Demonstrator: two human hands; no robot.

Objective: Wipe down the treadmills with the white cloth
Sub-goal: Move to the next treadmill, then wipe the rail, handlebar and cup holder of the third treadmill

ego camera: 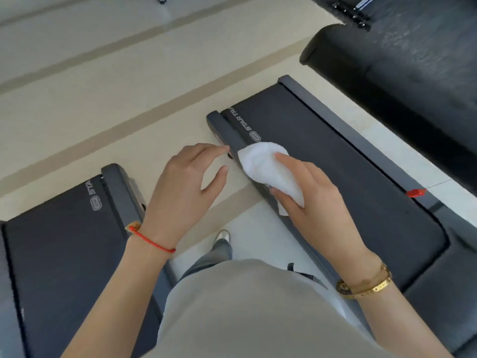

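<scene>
Two dark treadmills lie flat on the pale floor. The right treadmill [335, 156] has a black belt and grey side rails. My right hand [309, 192] holds the white cloth [260, 164] pressed on that treadmill's left side rail. My left hand [188, 187] hovers over the floor just left of the rail, fingers apart and empty, its index fingertip close to the rail's edge. The left treadmill [64, 244] lies at the lower left, untouched.
A black padded bench or seat [402, 73] stands at the upper right, close to the right treadmill. A red clip [416, 193] sits on the right treadmill's far rail. My foot [223, 236] stands on the floor strip between the two treadmills.
</scene>
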